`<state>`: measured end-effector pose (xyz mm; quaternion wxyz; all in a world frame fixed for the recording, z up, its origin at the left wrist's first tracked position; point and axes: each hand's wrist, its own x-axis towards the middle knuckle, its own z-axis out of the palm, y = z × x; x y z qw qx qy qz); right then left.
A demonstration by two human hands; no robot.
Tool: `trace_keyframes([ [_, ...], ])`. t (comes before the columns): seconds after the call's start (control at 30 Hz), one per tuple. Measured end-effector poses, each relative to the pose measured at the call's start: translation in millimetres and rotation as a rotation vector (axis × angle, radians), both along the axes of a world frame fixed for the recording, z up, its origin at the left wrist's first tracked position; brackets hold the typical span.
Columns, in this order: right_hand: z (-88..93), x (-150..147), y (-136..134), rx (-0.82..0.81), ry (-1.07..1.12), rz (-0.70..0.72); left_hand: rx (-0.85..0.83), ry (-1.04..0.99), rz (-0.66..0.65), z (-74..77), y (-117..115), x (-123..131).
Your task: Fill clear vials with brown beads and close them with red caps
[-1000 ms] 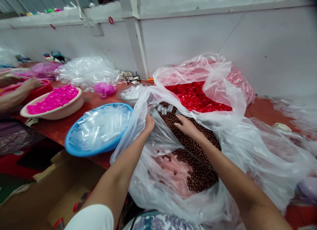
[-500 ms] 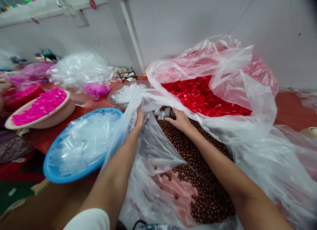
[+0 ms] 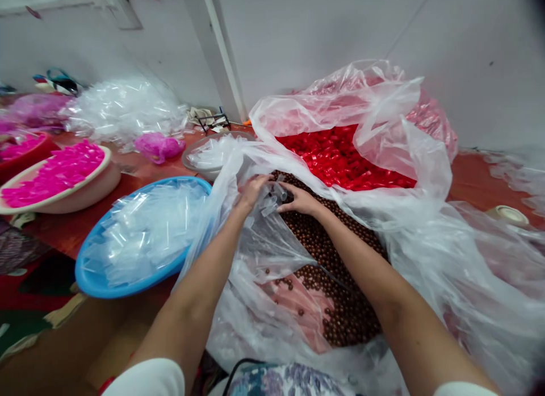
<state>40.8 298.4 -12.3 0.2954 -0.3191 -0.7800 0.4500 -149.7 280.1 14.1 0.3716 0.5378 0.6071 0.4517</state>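
Tabletop (image 3: 481, 180), fingers (image 3: 293, 190) inside bag rim (image 3: 361, 201)

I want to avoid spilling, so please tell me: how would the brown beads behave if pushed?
The beads look round, so they would probably roll apart. Their shine suggests they may be slippery. Several lie loose on the pink patch, so a push would likely scatter those.

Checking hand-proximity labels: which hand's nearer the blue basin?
Left. The left hand is right of the blue basin, past the edge of the plastic bag; the right hand is farther right, over the brown beads.
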Motion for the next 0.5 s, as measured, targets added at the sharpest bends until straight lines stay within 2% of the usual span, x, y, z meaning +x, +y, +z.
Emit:
trace_keyframes([
  [0.1, 6.2, 21, -18, 0.013, 0.023, 0.08, 0.076, 0.084, -0.165, 4.1, -21, 29],
  [0.2, 13.3, 48, -45, 0.018, -0.051, 0.079, 0.047, 0.212, -0.166, 4.3, -51, 61],
  [0.3, 17.8, 72, -79, 0.048, -0.159, -0.013, 0.023, 0.36, -0.197, 5.6, -84, 85],
  [0.4, 16.3, 86, -116, 0.088, -0.219, -0.099, 0.049, 0.498, -0.311, 7.7, -113, 95],
  [0.5, 8.4, 86, -153, 0.109, -0.252, -0.123, 0.113, 0.645, -0.43, 5.5, -140, 90],
])
